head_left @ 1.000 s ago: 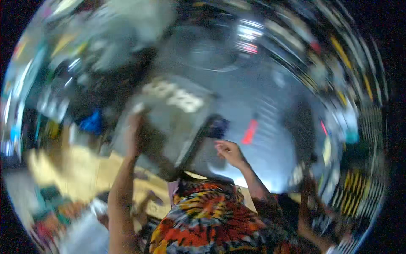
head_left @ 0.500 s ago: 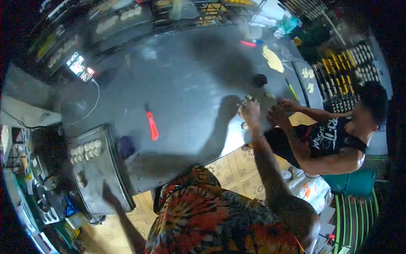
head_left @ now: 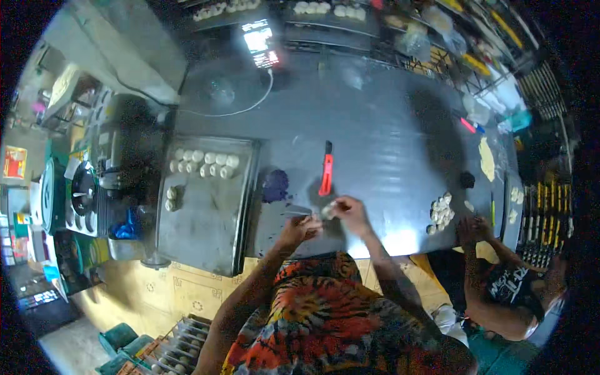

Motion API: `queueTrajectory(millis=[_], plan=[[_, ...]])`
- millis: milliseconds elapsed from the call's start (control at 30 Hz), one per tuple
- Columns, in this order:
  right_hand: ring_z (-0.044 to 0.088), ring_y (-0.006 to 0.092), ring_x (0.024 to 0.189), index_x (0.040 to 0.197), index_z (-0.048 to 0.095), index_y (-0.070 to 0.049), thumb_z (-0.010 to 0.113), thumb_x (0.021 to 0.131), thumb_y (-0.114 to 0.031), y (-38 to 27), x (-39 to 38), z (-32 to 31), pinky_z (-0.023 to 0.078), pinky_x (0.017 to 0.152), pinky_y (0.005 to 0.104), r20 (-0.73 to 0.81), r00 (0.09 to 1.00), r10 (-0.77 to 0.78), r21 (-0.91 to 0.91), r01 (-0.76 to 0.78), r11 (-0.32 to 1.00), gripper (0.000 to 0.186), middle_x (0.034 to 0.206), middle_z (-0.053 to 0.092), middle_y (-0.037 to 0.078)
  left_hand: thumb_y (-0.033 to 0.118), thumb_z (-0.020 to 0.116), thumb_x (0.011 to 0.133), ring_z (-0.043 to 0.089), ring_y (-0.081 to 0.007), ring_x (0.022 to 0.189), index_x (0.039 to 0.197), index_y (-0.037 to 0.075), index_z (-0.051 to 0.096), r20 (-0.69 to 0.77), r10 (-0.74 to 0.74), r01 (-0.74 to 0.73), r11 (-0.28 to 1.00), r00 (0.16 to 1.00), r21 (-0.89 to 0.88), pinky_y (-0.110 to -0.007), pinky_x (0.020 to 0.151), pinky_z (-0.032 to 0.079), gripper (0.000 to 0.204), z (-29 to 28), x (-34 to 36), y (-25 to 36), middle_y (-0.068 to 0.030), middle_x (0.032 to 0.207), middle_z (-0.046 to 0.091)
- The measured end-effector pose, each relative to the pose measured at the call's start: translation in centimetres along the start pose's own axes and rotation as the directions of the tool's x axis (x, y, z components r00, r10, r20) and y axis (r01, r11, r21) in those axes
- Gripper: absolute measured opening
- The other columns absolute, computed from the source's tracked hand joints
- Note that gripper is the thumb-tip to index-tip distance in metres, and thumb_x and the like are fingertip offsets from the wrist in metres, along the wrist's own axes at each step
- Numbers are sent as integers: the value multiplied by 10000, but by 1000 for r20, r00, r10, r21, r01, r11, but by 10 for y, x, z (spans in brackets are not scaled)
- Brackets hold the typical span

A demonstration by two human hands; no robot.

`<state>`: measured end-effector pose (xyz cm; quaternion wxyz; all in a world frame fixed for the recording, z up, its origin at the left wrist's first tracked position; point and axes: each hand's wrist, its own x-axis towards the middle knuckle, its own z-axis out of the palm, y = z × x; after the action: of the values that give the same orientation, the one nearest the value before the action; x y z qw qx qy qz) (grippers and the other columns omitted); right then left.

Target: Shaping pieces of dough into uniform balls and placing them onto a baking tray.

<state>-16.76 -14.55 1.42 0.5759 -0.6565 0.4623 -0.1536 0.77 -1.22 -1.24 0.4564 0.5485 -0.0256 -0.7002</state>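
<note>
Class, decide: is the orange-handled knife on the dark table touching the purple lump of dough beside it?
Apart. The head view shows the orange-handled knife lying right of the purple lump of dough, with bare dark table between them.

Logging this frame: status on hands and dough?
Left hand holds a metal tool. Right hand pinches a dough piece. Orange scraper lies just beyond.

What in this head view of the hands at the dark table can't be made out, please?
- Right hand: the pale lump at its fingertips is too small to identify.
- Left hand: the thin item it pinches is too small to name.
- Purple mass: blurred, its kind unclear.
</note>
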Motion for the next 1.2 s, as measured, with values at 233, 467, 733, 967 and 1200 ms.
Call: queueTrajectory(millis=[233, 467, 733, 967, 1200], plan=[[623, 208, 752, 1014, 643, -31, 693, 809, 13, -47, -10, 113, 496, 690, 344, -55, 994, -93, -246, 77, 966, 215, 880, 684, 78, 127, 748, 873, 657, -134, 764, 999, -5, 709, 65, 274, -269, 960, 960, -74, -243, 677, 540, 187, -79, 1, 2, -71, 906, 714], [628, 227, 936, 1291, 626, -49, 724, 849, -101, -56, 59, 90, 505, 811, 322, 315, 948, -56, -251, 140, 958, 456, 1144, 650, 120, 13, 740, 837, 671, -155, 733, 1041, -53, 694, 89, 446, -449, 894, 890, 6, -257, 673, 556, 220, -128, 4, 21, -100, 911, 723], [603, 292, 1126, 1352, 571, 3, 618, 835, -18, -36, 125, 95, 475, 949, 348, 270, 821, -502, -261, 565, 783, 520, 1290, 617, 153, -24, 694, 860, 666, -148, 749, 1112, -59, 679, -41, 511, -511, 859, 858, 28, -248, 698, 551, 255, -61, 2, 95, -100, 921, 720], [599, 339, 1082, 1228, 626, 4, 579, 773, 40, -9, 128, 92, 478, 933, 380, 271, 780, -564, -261, 623, 737, 459, 1197, 648, 141, -10, 696, 865, 640, -125, 757, 1107, -53, 685, -151, 547, -475, 811, 824, 342, -239, 708, 527, 246, -61, 24, 82, -72, 916, 712], [594, 292, 878, 999, 617, -32, 465, 942, -152, -1, 125, 93, 473, 769, 364, 246, 684, -687, -316, 727, 610, 202, 1017, 620, 82, 20, 725, 844, 619, -108, 758, 1086, -41, 696, -110, 606, -606, 795, 788, 41, -237, 693, 510, 251, -73, 49, 65, -47, 908, 702]])
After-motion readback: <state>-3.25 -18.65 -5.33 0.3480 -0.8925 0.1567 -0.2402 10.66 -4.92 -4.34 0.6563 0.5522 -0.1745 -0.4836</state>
